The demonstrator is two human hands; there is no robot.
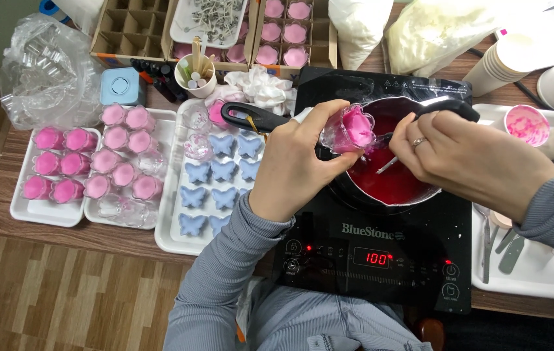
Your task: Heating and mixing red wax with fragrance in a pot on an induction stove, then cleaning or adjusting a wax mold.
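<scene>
My left hand (pixel 296 162) holds a small clear flower-shaped glass cup (pixel 348 130) filled with pink wax, tilted on its side over a metal pot (pixel 420 194) of red liquid wax. My right hand (pixel 465 159), with a ring on one finger, pinches a thin metal tool (pixel 387 164) whose tip points into the cup's mouth. The pot stands on a black induction cooker (pixel 381 260) with a lit red display. The pot's black handle (pixel 251 118) sticks out to the left behind my left hand.
White trays hold pink wax cups (pixel 88 166) and blue butterfly shapes (pixel 215 172). A cardboard divider box (pixel 140 26) with pink cups, a cup of sticks (pixel 196 71), a plastic bag (pixel 46 68), paper cups (pixel 527 123) and tools on a right tray (pixel 504 247) surround the cooker.
</scene>
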